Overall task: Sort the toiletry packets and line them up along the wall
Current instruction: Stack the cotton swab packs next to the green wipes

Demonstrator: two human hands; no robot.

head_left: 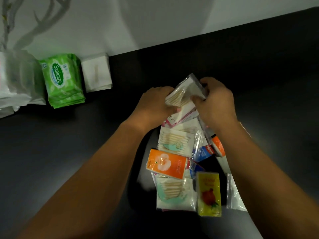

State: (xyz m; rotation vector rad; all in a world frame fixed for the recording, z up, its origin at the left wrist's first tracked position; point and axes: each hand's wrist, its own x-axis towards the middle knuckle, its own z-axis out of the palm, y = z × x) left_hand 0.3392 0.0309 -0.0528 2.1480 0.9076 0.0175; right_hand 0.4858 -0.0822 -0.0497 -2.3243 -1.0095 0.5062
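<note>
While left hand [155, 102] and right hand [216, 104] fingers grip one swab packet [183, 89], black countertop [69, 152], pale wall [120, 23]

- Both bare forearms are extended from the lower edge of the frame and brought together at its centre.
- The left hand [155, 102] is turned back up, its fingers curled round the left end of a clear packet [184, 92].
- The right hand [215, 104] is curled on the packet's right end.
</note>
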